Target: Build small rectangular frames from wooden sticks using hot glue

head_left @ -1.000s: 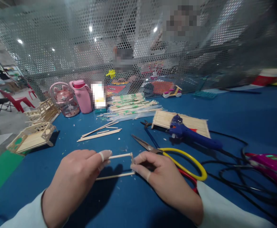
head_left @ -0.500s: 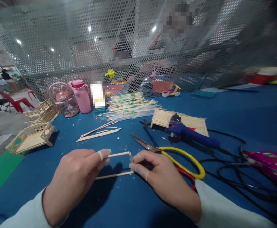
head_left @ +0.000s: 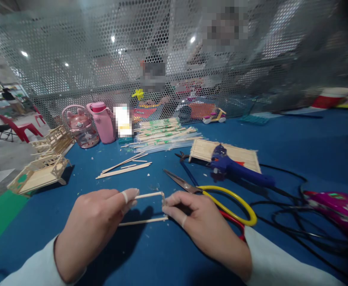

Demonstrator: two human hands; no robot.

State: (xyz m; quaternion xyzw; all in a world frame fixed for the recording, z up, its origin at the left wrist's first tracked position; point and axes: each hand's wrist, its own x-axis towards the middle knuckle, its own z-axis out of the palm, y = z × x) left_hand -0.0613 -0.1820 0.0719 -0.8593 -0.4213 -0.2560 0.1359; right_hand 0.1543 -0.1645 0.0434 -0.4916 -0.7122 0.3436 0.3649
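Long stick (head_left: pixel 150 195) & short stick (head_left: pixel 163 200), both just L of the scissors (head_left: pixel 191 188).
L hand (head_left: pixel 92 226) fingers pinch the long stick; R hand (head_left: pixel 208 226) fingers pinch the short stick at its end. Can't tell if the low stick (head_left: pixel 145 221) is joined on. Prob. v. light & stiff, not slippery, but thin, so it may snap. Best hold: long stick mid-way, short stick by its sides, w/ a soft squeeze.

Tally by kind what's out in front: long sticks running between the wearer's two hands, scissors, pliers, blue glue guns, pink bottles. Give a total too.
Long sticks between left hand and right hand: 2
Scissors: 1
Pliers: 1
Blue glue gun: 1
Pink bottles: 2
Total: 7
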